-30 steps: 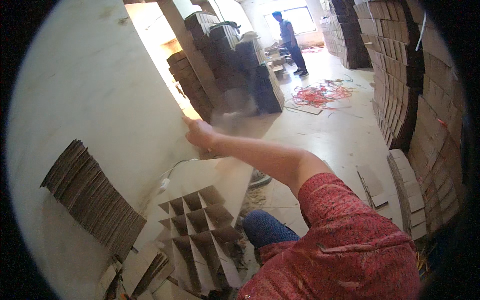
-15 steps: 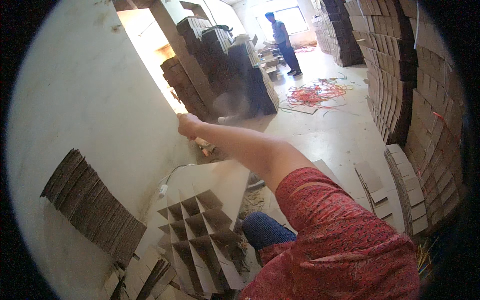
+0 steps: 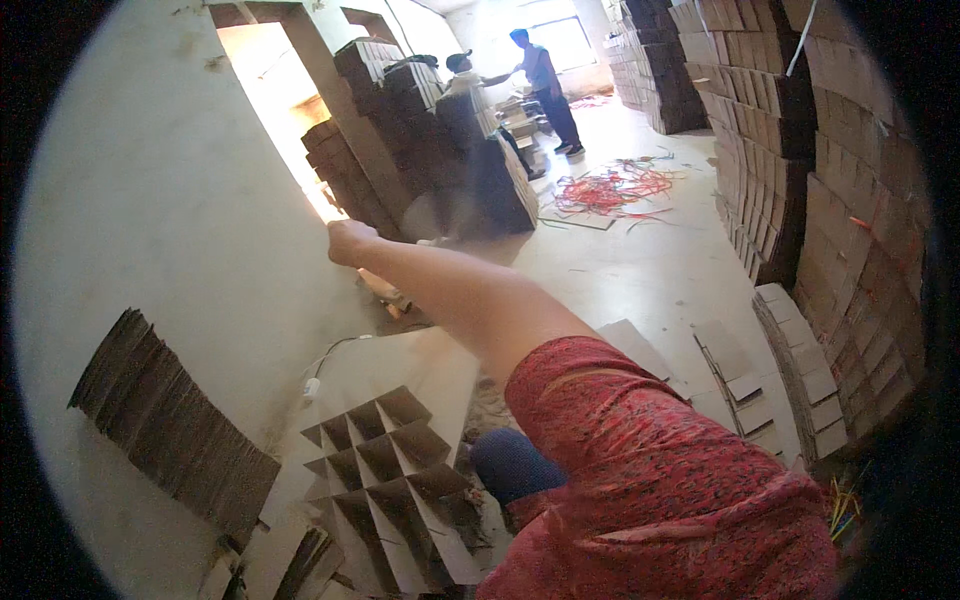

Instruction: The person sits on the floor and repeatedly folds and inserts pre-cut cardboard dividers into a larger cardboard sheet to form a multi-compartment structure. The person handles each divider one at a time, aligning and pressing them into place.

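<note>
My right hand (image 3: 350, 242) is at the end of an outstretched arm in a red patterned sleeve (image 3: 650, 460). Its fingers are curled closed near the wall by the bright doorway; what they hold, if anything, is hidden. Below the arm, a cardboard divider grid (image 3: 385, 455) with open cells stands on a pale tabletop (image 3: 440, 360). A stack of brown cardboard strips (image 3: 175, 420) leans against the wall at left, with loose cardboard pieces (image 3: 270, 555) near the bottom edge. My left hand is out of the picture.
Tall cardboard stacks (image 3: 745, 130) line the right side; more (image 3: 440, 130) stand beyond my hand. A heap of coloured straps (image 3: 615, 190) lies on the floor. Two people (image 3: 548, 90) are at the back. A white cord switch (image 3: 312, 387) rests by the wall.
The whole view has shifted slightly, with the scene sliding left. My right arm stays stretched out, fingers still closed. A second person at the back has come into sight, arm extended toward the first.
</note>
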Tool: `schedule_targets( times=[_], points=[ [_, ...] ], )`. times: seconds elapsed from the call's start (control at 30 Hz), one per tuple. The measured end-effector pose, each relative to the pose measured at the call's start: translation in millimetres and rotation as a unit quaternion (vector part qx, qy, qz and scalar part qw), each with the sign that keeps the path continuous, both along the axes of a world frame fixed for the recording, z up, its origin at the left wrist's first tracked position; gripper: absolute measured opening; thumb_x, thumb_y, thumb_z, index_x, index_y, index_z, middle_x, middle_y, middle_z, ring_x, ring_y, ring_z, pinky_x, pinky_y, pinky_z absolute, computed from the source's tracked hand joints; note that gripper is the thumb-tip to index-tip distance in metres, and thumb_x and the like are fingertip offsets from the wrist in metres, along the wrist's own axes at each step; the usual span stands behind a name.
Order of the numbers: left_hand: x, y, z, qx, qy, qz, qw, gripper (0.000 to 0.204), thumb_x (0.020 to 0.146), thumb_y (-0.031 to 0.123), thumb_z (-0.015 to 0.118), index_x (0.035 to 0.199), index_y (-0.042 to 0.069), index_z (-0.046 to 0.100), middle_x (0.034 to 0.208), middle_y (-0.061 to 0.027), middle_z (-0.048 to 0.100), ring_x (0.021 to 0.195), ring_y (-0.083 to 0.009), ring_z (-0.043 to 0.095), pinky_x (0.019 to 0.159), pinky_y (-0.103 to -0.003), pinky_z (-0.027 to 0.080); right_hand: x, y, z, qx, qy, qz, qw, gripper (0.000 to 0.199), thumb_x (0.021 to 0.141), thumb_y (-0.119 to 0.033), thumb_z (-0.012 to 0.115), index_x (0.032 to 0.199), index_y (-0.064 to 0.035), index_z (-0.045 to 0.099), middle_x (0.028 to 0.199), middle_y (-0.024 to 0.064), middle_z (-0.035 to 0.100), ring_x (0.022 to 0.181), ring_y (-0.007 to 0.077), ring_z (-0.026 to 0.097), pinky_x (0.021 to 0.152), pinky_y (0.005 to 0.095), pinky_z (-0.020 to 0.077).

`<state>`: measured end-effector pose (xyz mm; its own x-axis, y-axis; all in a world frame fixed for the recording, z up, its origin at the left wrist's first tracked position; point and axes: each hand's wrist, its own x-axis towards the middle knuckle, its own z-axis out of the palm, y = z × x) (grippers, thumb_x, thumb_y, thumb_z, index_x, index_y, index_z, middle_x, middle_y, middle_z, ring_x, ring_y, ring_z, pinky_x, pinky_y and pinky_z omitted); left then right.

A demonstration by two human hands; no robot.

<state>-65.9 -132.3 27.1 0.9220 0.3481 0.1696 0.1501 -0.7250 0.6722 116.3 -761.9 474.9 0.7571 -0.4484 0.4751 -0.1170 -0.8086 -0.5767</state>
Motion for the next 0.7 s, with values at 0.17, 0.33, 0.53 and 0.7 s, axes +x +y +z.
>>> schedule_targets(
  times=[0.17,0.33,0.53,0.7],
  points=[
    [6,14,-15,0.057,-0.08,-0.064,0.993,0.033,0.091,0.025,0.053,0.114,0.002,0.058,0.108,-0.0186,0.061,0.096,-0.0319,0.058,0.085,-0.043,0.047,10,5,-8,-0.027,-0.035,0.017,0.999,0.027,0.077,-0.011,0.055,0.102,-0.0032,0.062,0.107,0.0169,0.064,0.101,0.0319,0.062,0.082,0.0404,0.0512],
    [-10,-9,29,-0.118,-0.079,-0.172,0.975,0.033,0.088,0.021,0.06,0.112,-0.001,0.059,0.103,-0.0175,0.063,0.097,-0.031,0.056,0.086,-0.039,0.046,6,-6,-40,-0.082,-0.067,0.061,0.993,0.032,0.076,-0.006,0.051,0.107,-0.002,0.057,0.097,0.0201,0.064,0.093,0.0368,0.063,0.077,0.0446,0.051],
    [-27,-63,90,-0.042,0.011,0.012,0.999,0.026,0.089,0.017,0.056,0.108,0.0,0.062,0.102,-0.0181,0.064,0.094,-0.0295,0.058,0.083,-0.039,0.047,-68,38,-105,-0.113,-0.047,0.158,0.98,0.048,0.073,-0.008,0.053,0.121,-0.0044,0.046,0.083,0.0234,0.061,0.079,0.0399,0.061,0.066,0.0484,0.0483],
    [-3,-8,25,0.036,-0.111,-0.059,0.991,0.023,0.087,0.011,0.056,0.104,-0.002,0.065,0.095,-0.0194,0.065,0.088,-0.0304,0.06,0.08,-0.038,0.049,-103,47,-217,-0.205,0.061,0.227,0.95,0.06,0.082,-0.019,0.055,0.137,-0.0066,0.037,0.076,0.0172,0.058,0.069,0.0341,0.057,0.06,0.046,0.0447]
  ],
)
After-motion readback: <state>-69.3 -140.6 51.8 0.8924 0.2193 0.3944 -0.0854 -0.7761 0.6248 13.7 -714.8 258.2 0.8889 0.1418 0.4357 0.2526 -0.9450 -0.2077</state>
